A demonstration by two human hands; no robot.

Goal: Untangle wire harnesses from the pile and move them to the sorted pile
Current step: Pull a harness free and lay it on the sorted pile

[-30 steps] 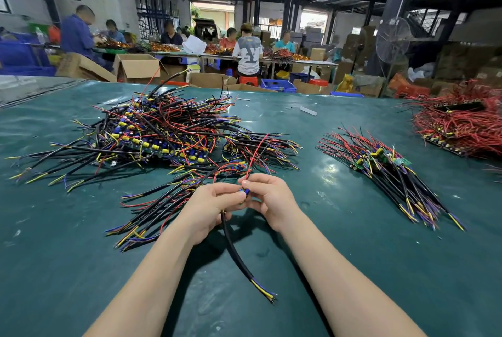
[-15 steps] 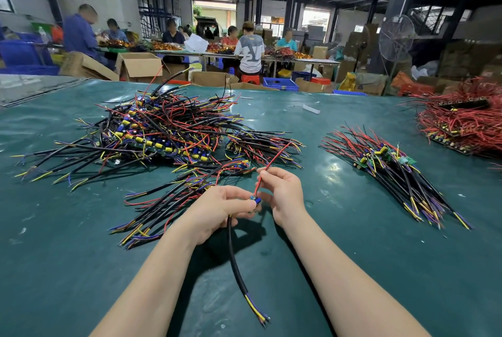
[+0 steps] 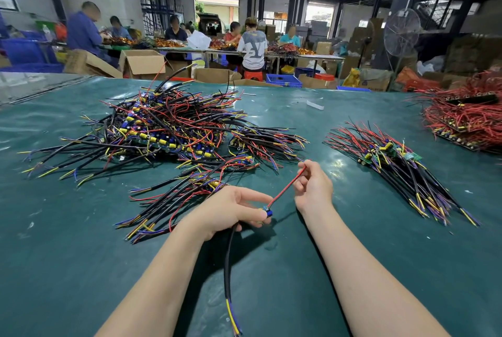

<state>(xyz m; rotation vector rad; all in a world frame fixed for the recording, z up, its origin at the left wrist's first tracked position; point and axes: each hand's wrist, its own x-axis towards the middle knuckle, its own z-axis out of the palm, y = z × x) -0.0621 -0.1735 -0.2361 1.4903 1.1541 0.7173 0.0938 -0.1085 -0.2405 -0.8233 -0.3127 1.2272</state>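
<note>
One wire harness [image 3: 228,263] is held over the green table [image 3: 380,268]. My left hand [image 3: 228,210] grips it at its small blue and yellow board, and its black cable hangs toward me with yellow and blue ends. My right hand [image 3: 312,187] pinches the harness's red wire, stretched straight up and to the right. A big tangled pile [image 3: 168,130] of black, red and yellow harnesses lies at the left centre, with a smaller loose bunch [image 3: 173,201] just left of my left hand. The sorted pile [image 3: 399,168] lies in a neat row at the right.
A heap of red-wired boards [image 3: 467,122] sits at the far right edge of the table. A small white scrap [image 3: 315,105] lies far back. Beyond the table are cardboard boxes [image 3: 141,63], several seated people at long tables, and a standing fan [image 3: 400,31].
My hands moved apart: the right hand drew the red wire out to the right and straightened it, while the left hand kept its grip on the board. The black cable swung lower.
</note>
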